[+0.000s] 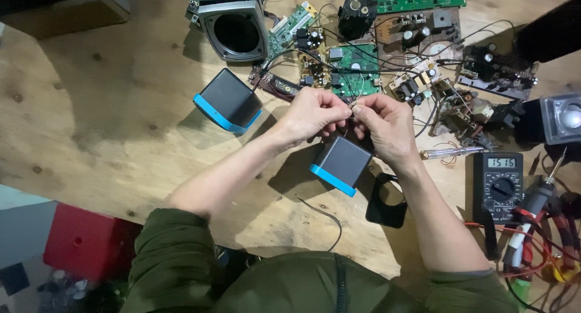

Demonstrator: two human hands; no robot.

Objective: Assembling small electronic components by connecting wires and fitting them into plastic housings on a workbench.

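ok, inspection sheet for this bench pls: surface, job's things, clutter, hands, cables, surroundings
Surface: plywood bench, knotty, stained.
Job's things: thin wire pinched between both hands; dark cube with blue rim just below them.
Clutter: second cube, speaker housing, circuit boards, multimeter, screwdriver.
Hands: left hand and right hand, fingers closed on the wire.
Cables: black lead loose on bench; red leads tangled.
Surroundings: red box below bench edge.

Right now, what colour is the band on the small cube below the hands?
Bright blue, along the dark grey cube's lower edge; head view.
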